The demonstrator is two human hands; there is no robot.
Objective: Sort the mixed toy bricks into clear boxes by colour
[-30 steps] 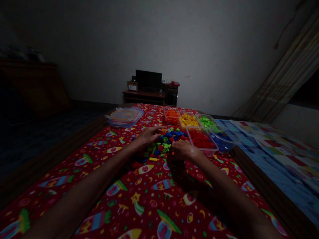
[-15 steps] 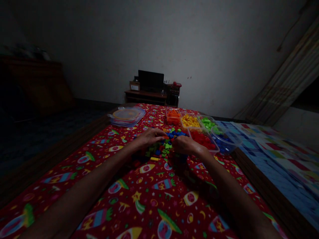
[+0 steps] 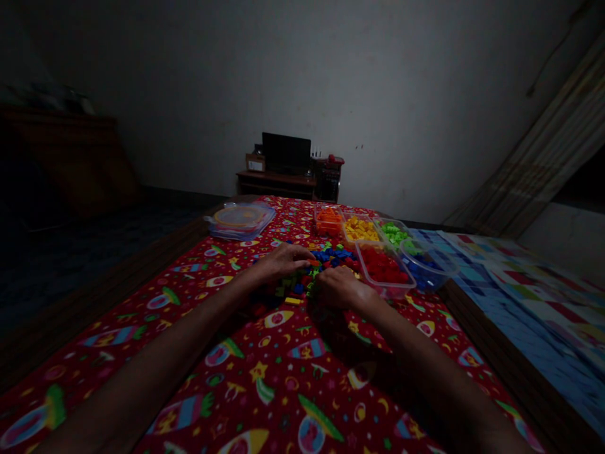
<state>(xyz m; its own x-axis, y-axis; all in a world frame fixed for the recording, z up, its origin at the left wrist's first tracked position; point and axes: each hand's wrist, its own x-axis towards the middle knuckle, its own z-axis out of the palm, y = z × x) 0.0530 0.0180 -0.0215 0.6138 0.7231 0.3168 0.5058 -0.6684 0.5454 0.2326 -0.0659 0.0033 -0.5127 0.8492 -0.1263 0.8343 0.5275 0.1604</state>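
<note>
A pile of small plastic toy bricks (image 3: 331, 253) in blue, green, red and other colours lies on the red patterned cloth (image 3: 302, 372). Over its left side reaches my left hand (image 3: 284, 260), thumb and forefinger curved around an orange brick (image 3: 312, 262). My right hand (image 3: 341, 287) is low at the pile's near right edge, fingers bent down and pressed together; whatever they hold is hidden. Green bricks (image 3: 311, 287) show between the two hands. A yellow brick (image 3: 293, 301) lies at the near edge of the pile.
Right of the pile stand clear tubs of sorted bricks: orange (image 3: 329, 222), yellow (image 3: 360, 231), green (image 3: 394, 233), red (image 3: 384, 268) and blue (image 3: 425, 271). Stacked clear lids (image 3: 242, 221) lie at the back left. A bed (image 3: 515, 284) adjoins on the right.
My right hand has moved left and slightly nearer to me, uncovering bricks beside the red tub. My left hand has stayed almost in place.
</note>
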